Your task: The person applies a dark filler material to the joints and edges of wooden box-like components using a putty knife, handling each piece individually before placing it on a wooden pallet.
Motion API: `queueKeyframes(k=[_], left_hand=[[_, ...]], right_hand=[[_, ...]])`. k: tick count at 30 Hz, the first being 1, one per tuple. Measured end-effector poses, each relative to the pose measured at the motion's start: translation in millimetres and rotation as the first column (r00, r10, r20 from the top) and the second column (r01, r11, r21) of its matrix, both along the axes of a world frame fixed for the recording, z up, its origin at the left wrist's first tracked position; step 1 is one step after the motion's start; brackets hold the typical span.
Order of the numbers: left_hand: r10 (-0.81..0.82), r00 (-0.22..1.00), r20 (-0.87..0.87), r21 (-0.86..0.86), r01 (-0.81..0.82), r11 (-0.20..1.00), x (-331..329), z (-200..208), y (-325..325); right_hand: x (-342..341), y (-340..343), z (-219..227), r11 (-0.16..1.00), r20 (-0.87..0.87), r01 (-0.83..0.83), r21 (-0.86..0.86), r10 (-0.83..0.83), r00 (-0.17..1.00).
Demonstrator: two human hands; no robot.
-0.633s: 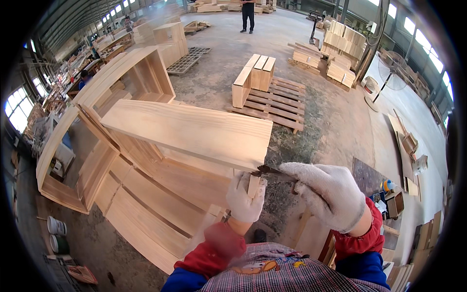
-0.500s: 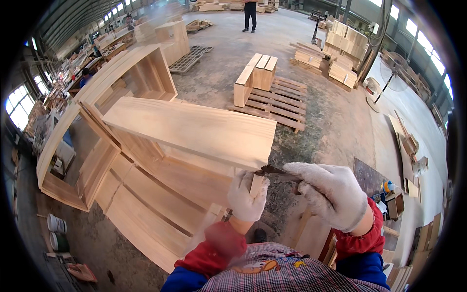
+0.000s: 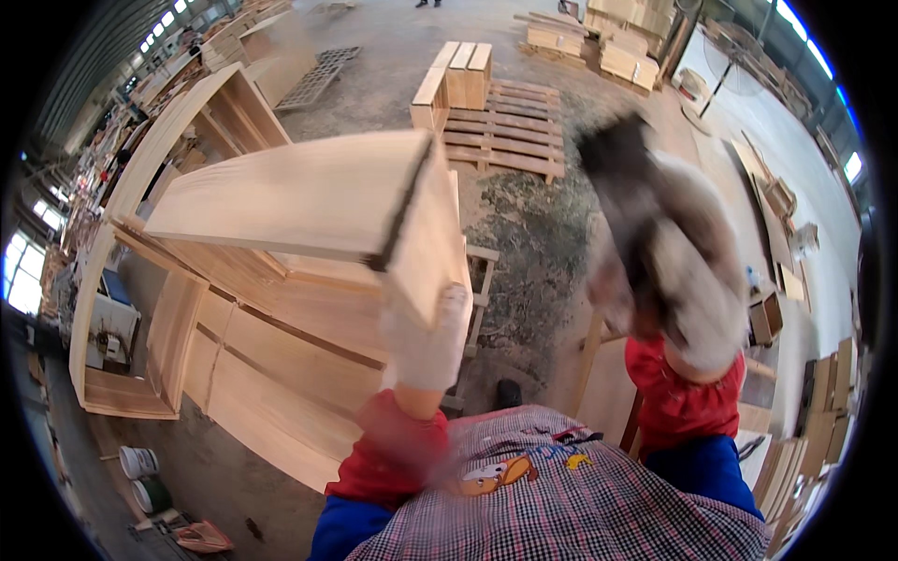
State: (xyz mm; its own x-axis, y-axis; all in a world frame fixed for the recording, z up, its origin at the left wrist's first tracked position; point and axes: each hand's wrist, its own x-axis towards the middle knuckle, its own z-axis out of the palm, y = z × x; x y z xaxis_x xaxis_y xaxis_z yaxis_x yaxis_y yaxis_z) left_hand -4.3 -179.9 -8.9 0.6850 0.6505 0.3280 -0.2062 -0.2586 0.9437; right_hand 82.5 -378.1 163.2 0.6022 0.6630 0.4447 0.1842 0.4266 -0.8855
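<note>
A long pale wooden panel [image 3: 290, 192] lies across the upper part of an open wooden frame, left of centre. At its right end stands a short wooden board [image 3: 432, 252], with a dark line along the corner where the two meet. My left hand [image 3: 426, 337], in a white glove, grips the board's lower edge. My right hand [image 3: 697, 262], gloved and smeared by motion, is raised well to the right, apart from the wood. Its fingers are wrapped round a dark tool [image 3: 617, 168], too blurred to tell its kind.
More open wooden casework [image 3: 126, 309] curves along the left. Ahead, small wooden boxes [image 3: 463, 75] sit on a slatted pallet [image 3: 505, 131]. Stacked boards [image 3: 627, 61] and a standing fan [image 3: 716, 89] are farther right. White and green buckets [image 3: 140, 463] stand at lower left.
My right hand has swung up and right with the dark tool, away from my left hand. My left hand has moved left and slightly down, and the short board's face now shows. The view has shifted.
</note>
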Motion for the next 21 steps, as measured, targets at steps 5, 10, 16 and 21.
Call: queueKeyframes(k=[5,10,16,21], left_hand=[[-0.029,0.971,0.235,0.0,0.03,1.0,-16,28,16],[-0.166,0.95,-0.265,-0.009,0.17,0.985,-33,29,9],[-0.496,0.83,0.254,-0.282,0.554,0.783,-37,24,36],[-0.11,0.729,0.676,-0.568,0.61,0.553,-38,67,163]], right_hand=[[23,41,-64,0.991,-0.4,0.103,-0.086,-0.129,0.907],[25,92,-137,0.989,-0.581,0.053,-0.14,-0.125,0.804],[47,88,-224,0.993,-0.62,0.095,-0.075,-0.121,0.775],[67,90,-281,0.964,-0.248,0.232,-0.128,-0.258,0.934]])
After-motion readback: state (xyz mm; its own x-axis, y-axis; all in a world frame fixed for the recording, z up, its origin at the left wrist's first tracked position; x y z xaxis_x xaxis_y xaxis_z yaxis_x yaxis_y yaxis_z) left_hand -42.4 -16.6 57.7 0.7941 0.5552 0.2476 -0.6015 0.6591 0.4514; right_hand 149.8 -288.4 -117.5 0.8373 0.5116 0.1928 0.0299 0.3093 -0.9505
